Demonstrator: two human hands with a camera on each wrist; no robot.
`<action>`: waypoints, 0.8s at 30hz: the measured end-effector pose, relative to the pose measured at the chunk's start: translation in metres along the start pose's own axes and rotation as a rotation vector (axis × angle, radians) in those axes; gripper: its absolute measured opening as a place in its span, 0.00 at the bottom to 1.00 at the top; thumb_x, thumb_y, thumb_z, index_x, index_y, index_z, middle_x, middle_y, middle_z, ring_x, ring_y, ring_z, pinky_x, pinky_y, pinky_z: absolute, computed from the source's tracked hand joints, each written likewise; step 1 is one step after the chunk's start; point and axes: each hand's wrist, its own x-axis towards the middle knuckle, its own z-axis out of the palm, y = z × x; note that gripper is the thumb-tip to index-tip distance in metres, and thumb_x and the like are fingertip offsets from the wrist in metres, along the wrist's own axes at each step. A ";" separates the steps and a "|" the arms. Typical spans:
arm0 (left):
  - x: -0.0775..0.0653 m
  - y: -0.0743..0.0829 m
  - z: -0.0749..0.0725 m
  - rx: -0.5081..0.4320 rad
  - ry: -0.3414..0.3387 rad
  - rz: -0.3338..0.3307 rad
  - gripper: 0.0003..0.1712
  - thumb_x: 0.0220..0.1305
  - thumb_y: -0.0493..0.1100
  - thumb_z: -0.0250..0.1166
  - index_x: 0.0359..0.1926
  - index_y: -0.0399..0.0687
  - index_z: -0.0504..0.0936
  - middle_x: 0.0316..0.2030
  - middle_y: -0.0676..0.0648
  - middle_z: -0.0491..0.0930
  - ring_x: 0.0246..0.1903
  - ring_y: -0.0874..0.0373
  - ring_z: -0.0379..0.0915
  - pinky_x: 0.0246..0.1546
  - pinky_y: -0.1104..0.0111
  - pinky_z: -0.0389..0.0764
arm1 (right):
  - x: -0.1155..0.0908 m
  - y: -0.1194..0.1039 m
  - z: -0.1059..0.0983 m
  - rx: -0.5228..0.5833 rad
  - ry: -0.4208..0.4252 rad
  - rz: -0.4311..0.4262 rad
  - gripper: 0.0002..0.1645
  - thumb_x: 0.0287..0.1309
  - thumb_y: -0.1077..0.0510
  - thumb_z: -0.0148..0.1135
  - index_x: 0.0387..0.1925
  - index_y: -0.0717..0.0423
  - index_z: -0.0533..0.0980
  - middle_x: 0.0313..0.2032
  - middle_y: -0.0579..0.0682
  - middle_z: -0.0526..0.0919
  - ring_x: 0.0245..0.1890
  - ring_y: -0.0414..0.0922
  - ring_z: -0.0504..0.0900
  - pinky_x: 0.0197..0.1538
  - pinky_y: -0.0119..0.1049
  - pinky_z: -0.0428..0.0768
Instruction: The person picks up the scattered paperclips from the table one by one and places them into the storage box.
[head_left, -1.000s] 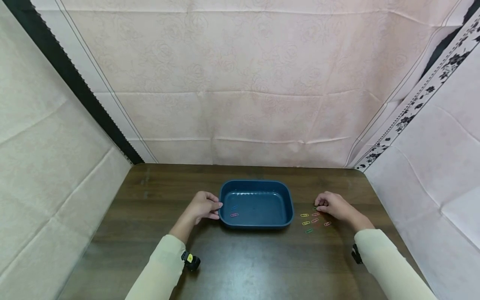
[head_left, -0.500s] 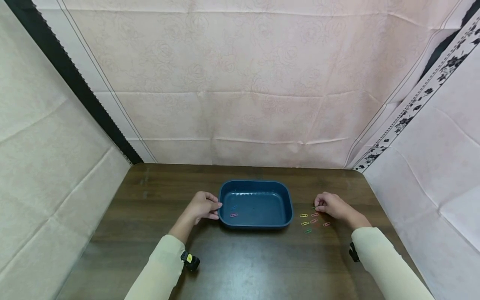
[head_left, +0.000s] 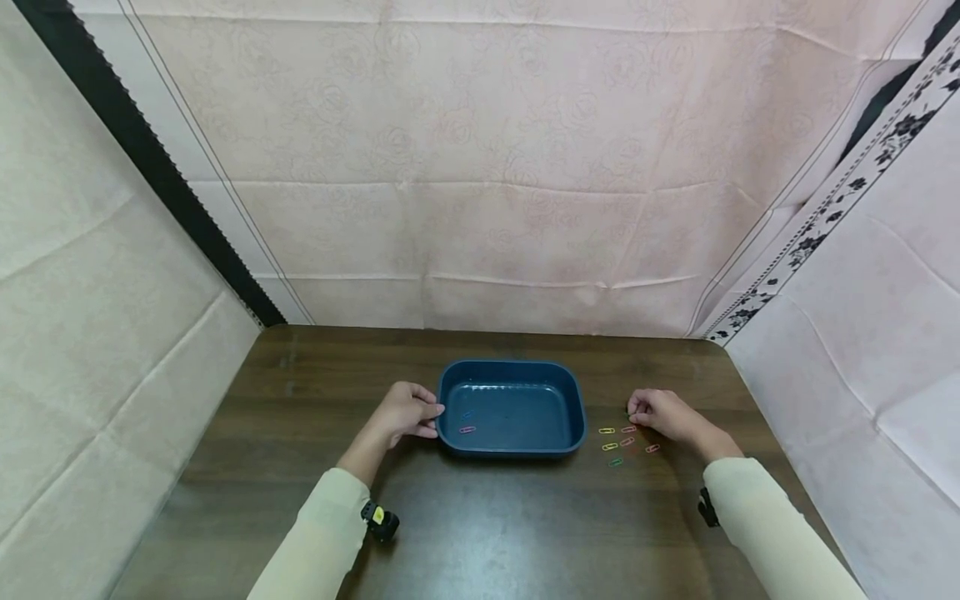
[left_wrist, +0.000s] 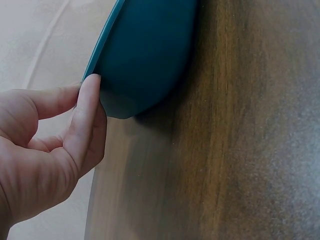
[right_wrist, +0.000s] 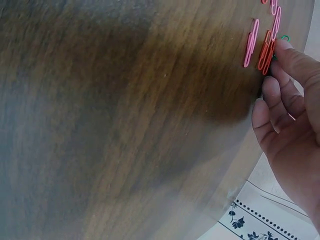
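Note:
A dark blue tray (head_left: pixel 577 417) stands at mid table, with a pink paper clip (head_left: pixel 467 430) and a blue one (head_left: pixel 468 414) inside. My left hand (head_left: pixel 408 414) holds its left rim, and in the left wrist view curled fingers (left_wrist: pixel 89 107) press the tray wall (left_wrist: pixel 145 55). Several coloured paper clips (head_left: pixel 611 447) lie scattered to the right of the tray. My right hand (head_left: pixel 660 414) rests at their far edge. Its curled fingertips (right_wrist: pixel 284 50) pinch at an orange clip (right_wrist: pixel 266 52), beside a pink clip (right_wrist: pixel 250 42).
The brown wooden table (head_left: pixel 480 517) is walled by pale pink cloth at the back and both sides. A small black and yellow device (head_left: pixel 380 518) sits at my left wrist. The table's right edge runs close behind the right hand.
The right hand has shifted very slightly left over the clips. The left hand and the tray have not moved.

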 end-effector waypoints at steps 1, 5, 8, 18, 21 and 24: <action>0.000 0.000 0.000 -0.001 -0.001 -0.003 0.11 0.71 0.34 0.65 0.50 0.31 0.78 0.39 0.33 0.79 0.28 0.52 0.80 0.35 0.62 0.92 | 0.000 0.000 0.000 -0.001 0.000 -0.001 0.05 0.65 0.64 0.67 0.34 0.55 0.79 0.29 0.44 0.80 0.31 0.37 0.75 0.35 0.31 0.77; 0.000 0.001 0.000 -0.004 -0.006 -0.008 0.11 0.71 0.34 0.65 0.50 0.31 0.78 0.40 0.32 0.79 0.28 0.52 0.80 0.35 0.62 0.92 | -0.001 0.000 0.000 -0.015 0.013 -0.017 0.06 0.65 0.64 0.68 0.33 0.53 0.78 0.29 0.43 0.80 0.31 0.37 0.75 0.35 0.31 0.77; 0.000 0.002 0.000 -0.008 -0.009 -0.007 0.12 0.71 0.34 0.66 0.50 0.30 0.78 0.40 0.32 0.79 0.28 0.53 0.80 0.35 0.62 0.92 | -0.003 0.000 0.000 -0.003 0.031 -0.020 0.06 0.66 0.63 0.68 0.34 0.52 0.78 0.30 0.43 0.80 0.32 0.36 0.76 0.35 0.31 0.77; 0.000 0.002 -0.001 -0.014 -0.013 -0.004 0.12 0.71 0.34 0.66 0.50 0.30 0.78 0.39 0.32 0.79 0.28 0.53 0.80 0.35 0.61 0.92 | -0.005 -0.009 -0.007 0.080 0.083 0.003 0.04 0.70 0.58 0.65 0.37 0.54 0.78 0.34 0.45 0.82 0.35 0.39 0.77 0.37 0.30 0.79; 0.000 0.001 -0.001 -0.009 -0.011 -0.004 0.12 0.71 0.34 0.66 0.50 0.30 0.78 0.39 0.32 0.79 0.28 0.52 0.80 0.35 0.62 0.92 | -0.006 -0.013 -0.009 0.092 0.093 -0.009 0.07 0.70 0.56 0.65 0.39 0.56 0.78 0.35 0.45 0.82 0.36 0.39 0.77 0.38 0.30 0.80; 0.001 0.000 -0.001 -0.002 -0.008 -0.006 0.12 0.71 0.34 0.66 0.50 0.31 0.78 0.39 0.33 0.79 0.29 0.52 0.80 0.35 0.62 0.92 | -0.006 -0.017 -0.010 0.103 0.111 -0.025 0.09 0.70 0.55 0.66 0.40 0.57 0.79 0.35 0.45 0.83 0.36 0.39 0.78 0.38 0.30 0.81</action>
